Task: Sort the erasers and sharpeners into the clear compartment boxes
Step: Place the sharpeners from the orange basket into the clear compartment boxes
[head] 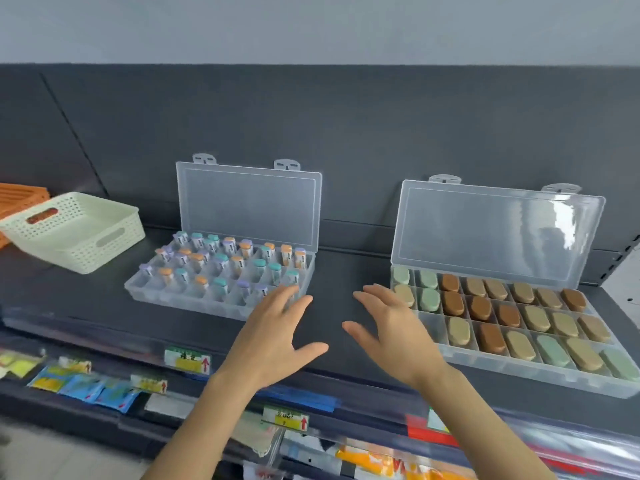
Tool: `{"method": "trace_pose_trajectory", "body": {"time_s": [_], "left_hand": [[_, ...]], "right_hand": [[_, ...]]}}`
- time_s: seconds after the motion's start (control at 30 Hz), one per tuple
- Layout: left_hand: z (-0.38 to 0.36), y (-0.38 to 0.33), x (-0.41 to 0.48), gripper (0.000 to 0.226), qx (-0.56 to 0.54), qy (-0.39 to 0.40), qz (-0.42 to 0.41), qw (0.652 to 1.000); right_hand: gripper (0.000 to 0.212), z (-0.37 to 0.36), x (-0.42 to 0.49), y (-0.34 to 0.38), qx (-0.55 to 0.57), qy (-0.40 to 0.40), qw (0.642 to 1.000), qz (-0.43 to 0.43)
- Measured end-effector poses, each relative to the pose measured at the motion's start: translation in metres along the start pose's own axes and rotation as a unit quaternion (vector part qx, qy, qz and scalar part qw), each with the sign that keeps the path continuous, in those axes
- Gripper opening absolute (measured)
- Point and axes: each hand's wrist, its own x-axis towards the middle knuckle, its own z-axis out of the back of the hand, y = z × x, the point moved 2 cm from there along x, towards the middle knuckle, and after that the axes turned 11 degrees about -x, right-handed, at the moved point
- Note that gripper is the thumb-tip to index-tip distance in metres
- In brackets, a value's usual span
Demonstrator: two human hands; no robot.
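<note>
Two clear compartment boxes stand on a dark shelf with their lids up. The left box holds several small sharpeners with teal, orange and purple caps. The right box holds several oval erasers in tan, brown and pale green. My left hand hovers with spread fingers at the left box's near right corner, holding nothing. My right hand is spread over the shelf, its fingertips over the right box's left edge, also holding nothing.
A pale green perforated basket rests tilted at the left, against an orange basket behind it. Price tags line the shelf's front edge. Packaged goods hang on the lower shelf. A dark back panel rises behind the boxes.
</note>
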Motion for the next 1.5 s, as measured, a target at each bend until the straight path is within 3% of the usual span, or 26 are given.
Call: {"method": "trace_pose_trajectory", "body": {"time_s": [0.37, 0.5, 0.87, 1.13, 1.5], "left_hand": [[0.113, 0.158, -0.108, 0.086, 0.033, -0.080, 0.061, 0.994], [0.143, 0.211, -0.149, 0.074, 0.016, -0.100, 0.093, 0.990], [0.224, 0.328, -0.216, 0.074, 0.005, -0.165, 0.199, 0.966], [0.278, 0.428, -0.214, 0.075, 0.040, -0.155, 0.259, 0.952], [0.365, 0.561, -0.149, 0.074, 0.039, -0.156, 0.263, 0.951]], "right_hand": [[0.052, -0.052, 0.050, 0.211, 0.034, 0.041, 0.993, 0.106], [0.052, -0.077, 0.062, 0.280, 0.047, 0.053, 0.989, 0.131], [0.046, -0.118, 0.137, 0.428, 0.085, 0.034, 0.978, 0.186], [0.043, -0.162, 0.227, 0.527, 0.149, 0.029, 0.960, 0.233], [0.039, -0.208, 0.370, 0.620, 0.152, 0.005, 0.959, 0.241]]}}
